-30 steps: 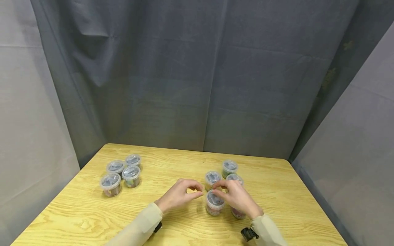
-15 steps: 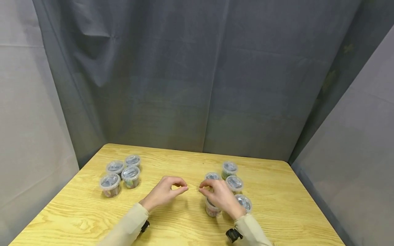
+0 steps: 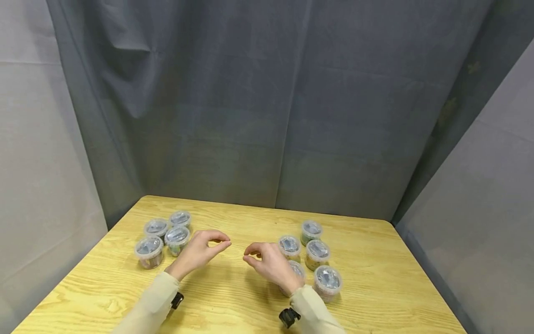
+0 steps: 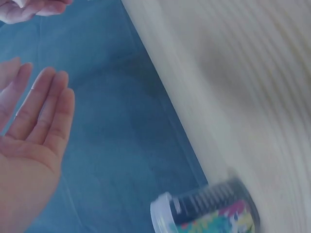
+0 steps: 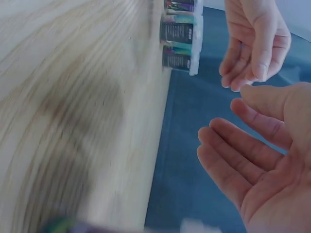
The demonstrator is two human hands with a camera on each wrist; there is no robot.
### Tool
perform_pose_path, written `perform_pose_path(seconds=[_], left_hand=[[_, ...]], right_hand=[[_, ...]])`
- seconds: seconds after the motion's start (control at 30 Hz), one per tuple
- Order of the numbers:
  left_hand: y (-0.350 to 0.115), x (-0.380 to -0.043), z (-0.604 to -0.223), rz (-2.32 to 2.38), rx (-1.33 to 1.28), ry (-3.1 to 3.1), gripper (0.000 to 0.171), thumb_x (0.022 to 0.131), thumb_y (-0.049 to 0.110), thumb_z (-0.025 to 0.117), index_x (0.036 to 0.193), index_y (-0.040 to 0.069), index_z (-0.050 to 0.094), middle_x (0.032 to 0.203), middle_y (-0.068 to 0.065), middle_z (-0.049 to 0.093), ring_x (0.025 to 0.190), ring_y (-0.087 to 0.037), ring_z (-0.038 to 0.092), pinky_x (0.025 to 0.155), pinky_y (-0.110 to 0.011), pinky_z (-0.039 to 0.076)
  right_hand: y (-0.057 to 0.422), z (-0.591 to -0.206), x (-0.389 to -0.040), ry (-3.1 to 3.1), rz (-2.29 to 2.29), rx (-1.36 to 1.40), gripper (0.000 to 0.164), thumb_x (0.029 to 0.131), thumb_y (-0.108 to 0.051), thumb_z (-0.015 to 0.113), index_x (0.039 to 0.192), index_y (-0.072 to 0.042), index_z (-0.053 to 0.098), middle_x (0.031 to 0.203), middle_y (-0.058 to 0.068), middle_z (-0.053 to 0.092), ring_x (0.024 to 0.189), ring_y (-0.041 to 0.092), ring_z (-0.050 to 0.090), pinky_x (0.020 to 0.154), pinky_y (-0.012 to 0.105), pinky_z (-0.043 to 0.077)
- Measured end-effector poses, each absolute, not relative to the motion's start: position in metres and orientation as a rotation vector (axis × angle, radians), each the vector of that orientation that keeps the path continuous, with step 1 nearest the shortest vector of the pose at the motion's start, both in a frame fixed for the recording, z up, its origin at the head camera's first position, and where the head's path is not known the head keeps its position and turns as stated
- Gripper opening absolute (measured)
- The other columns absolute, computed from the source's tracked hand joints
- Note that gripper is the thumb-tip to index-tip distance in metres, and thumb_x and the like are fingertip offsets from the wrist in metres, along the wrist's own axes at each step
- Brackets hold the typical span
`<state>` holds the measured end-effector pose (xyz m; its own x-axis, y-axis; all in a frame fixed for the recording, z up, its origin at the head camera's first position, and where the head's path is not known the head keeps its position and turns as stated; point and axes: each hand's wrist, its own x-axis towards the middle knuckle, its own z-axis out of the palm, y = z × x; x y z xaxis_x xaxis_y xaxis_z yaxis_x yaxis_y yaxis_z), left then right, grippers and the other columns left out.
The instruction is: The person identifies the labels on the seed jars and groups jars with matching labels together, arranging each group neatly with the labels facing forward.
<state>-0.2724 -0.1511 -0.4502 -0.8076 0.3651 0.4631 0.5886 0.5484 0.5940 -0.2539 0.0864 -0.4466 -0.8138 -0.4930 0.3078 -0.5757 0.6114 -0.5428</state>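
Observation:
My left hand point(image 3: 195, 256) hovers above the table beside the left cluster of lidded plastic tubs, nearest the front right tub point(image 3: 177, 239). Its fingers are relaxed, with nothing between them. My right hand point(image 3: 273, 265) is in the air just left of the right cluster, likewise holding nothing; its fingers look loosely extended in the right wrist view. Behind that hand, one tub point(image 3: 298, 268) is partly hidden. Other tubs of the right cluster are the front right one point(image 3: 327, 282) and the middle one point(image 3: 318, 254). A tub with a colourful label point(image 4: 214, 213) appears in the left wrist view.
Wood-grain table point(image 3: 233, 306) under everything. At the left stand more lidded tubs, such as the front left one point(image 3: 149, 252). A grey-blue curtain point(image 3: 233, 116) hangs behind the table, with pale cloth panels point(image 3: 479, 208) at the sides.
Both hands have moved left together, the right one from above the right cluster to its left side. More of the right-hand tubs now shows. The tubs appear to stand where they were.

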Motion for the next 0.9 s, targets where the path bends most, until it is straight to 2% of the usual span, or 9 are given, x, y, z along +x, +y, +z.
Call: perform_pose_path(seconds=[0.1, 0.3, 0.43, 0.63, 0.73, 0.9], left_hand=[[-0.162, -0.273, -0.446, -1.096, -0.751, -2.527, 0.013, 0.093, 0.028, 0.068, 0.097, 0.019, 0.076, 0.098, 0.008, 0.074, 0.096, -0.015, 0.069, 0.084, -0.042, 0.057], [-0.188, -0.279, -0.441, -1.041, -0.730, -2.588, 0.009, 0.093, 0.022, 0.069, 0.096, 0.018, 0.076, 0.097, 0.006, 0.074, 0.095, -0.017, 0.068, 0.086, -0.045, 0.057], [-0.209, -0.280, -0.444, -1.012, -0.630, -2.624, 0.009, 0.092, 0.019, 0.070, 0.098, 0.015, 0.076, 0.101, -0.002, 0.074, 0.097, -0.023, 0.068, 0.086, -0.046, 0.057], [-0.238, -0.280, -0.444, -0.922, -0.463, -2.709, 0.020, 0.092, 0.020, 0.070, 0.108, 0.008, 0.074, 0.110, -0.012, 0.072, 0.105, -0.036, 0.066, 0.087, -0.053, 0.055], [-0.250, -0.280, -0.444, -0.806, -0.407, -2.729, 0.026, 0.090, 0.021, 0.072, 0.110, 0.004, 0.072, 0.112, -0.016, 0.071, 0.107, -0.038, 0.064, 0.088, -0.056, 0.053], [-0.261, -0.283, -0.448, -0.685, -0.401, -2.728, 0.035, 0.085, 0.021, 0.078, 0.111, -0.001, 0.070, 0.116, -0.022, 0.068, 0.110, -0.042, 0.062, 0.091, -0.058, 0.051]], right_hand=[[0.073, -0.447, -0.256, -2.706, 1.017, 0.886, 0.011, 0.095, -0.017, 0.065, 0.099, -0.010, 0.073, 0.102, 0.003, 0.074, 0.097, 0.022, 0.070, 0.084, 0.039, 0.059], [0.047, -0.447, -0.259, -2.714, 1.042, 0.886, 0.010, 0.095, -0.015, 0.065, 0.099, -0.010, 0.073, 0.101, 0.002, 0.074, 0.097, 0.019, 0.070, 0.082, 0.032, 0.060], [0.031, -0.450, -0.262, -2.724, 1.023, 0.913, 0.010, 0.093, -0.014, 0.068, 0.100, -0.010, 0.073, 0.103, 0.003, 0.074, 0.094, 0.015, 0.070, 0.079, 0.024, 0.058], [0.005, -0.454, -0.271, -2.791, 0.914, 0.929, 0.019, 0.093, -0.014, 0.068, 0.111, -0.009, 0.071, 0.115, 0.005, 0.072, 0.099, 0.021, 0.070, 0.076, 0.020, 0.056], [-0.007, -0.457, -0.276, -2.793, 0.822, 0.971, 0.023, 0.094, -0.014, 0.067, 0.117, -0.009, 0.069, 0.119, 0.005, 0.070, 0.104, 0.021, 0.068, 0.081, 0.022, 0.056], [-0.027, -0.461, -0.284, -2.775, 0.675, 1.054, 0.032, 0.096, -0.016, 0.064, 0.128, -0.011, 0.063, 0.129, 0.002, 0.065, 0.118, 0.015, 0.062, 0.097, 0.024, 0.052]])
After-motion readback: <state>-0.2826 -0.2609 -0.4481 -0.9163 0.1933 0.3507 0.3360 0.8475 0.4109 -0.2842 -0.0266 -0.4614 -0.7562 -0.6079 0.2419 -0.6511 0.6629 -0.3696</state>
